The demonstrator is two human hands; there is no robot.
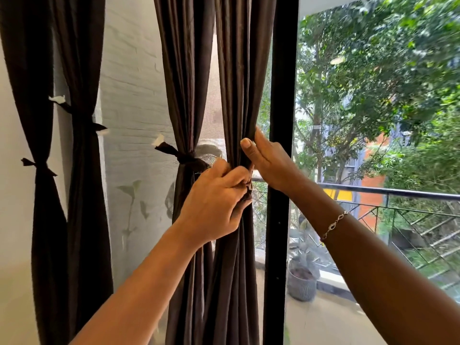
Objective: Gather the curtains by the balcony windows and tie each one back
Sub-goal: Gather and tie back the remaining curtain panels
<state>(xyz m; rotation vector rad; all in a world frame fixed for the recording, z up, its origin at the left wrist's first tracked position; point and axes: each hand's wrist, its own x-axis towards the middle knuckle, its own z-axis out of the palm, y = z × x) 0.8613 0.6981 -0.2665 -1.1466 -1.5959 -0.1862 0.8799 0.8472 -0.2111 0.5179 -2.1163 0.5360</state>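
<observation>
Left hand: the left hand [214, 202] reaches up from below, fingers curled tight around the gathered waist of the rightmost dark brown pleated curtain [239, 70]; a short frayed end of dark fabric strip [249, 192] is pinched at its fingertips.
Right hand: the right hand [268, 163] sits just above and to the right, touching the left. Its thumb is straight up the front of the folds and its fingers are tucked behind the curtain's edge, clamping it.
Wrist: a thin silver chain bracelet [334, 224] is on the right forearm.
Held curtain: it hangs bunched between both hands, just beside the black vertical door frame [281, 95].
Neighbouring curtain: the matching brown curtain [184, 70] on the left is cinched with a knotted dark tie [184, 156].
Far-left curtains: two more dark curtains [82, 70] [27, 70] hang knotted at mid-height.
Pot: a grey ribbed round pot [302, 285] stands on the balcony floor, holding something dark reddish that is too blurred to name.
Railing: a black metal balcony railing [398, 192] stands before green trees [373, 70].
</observation>
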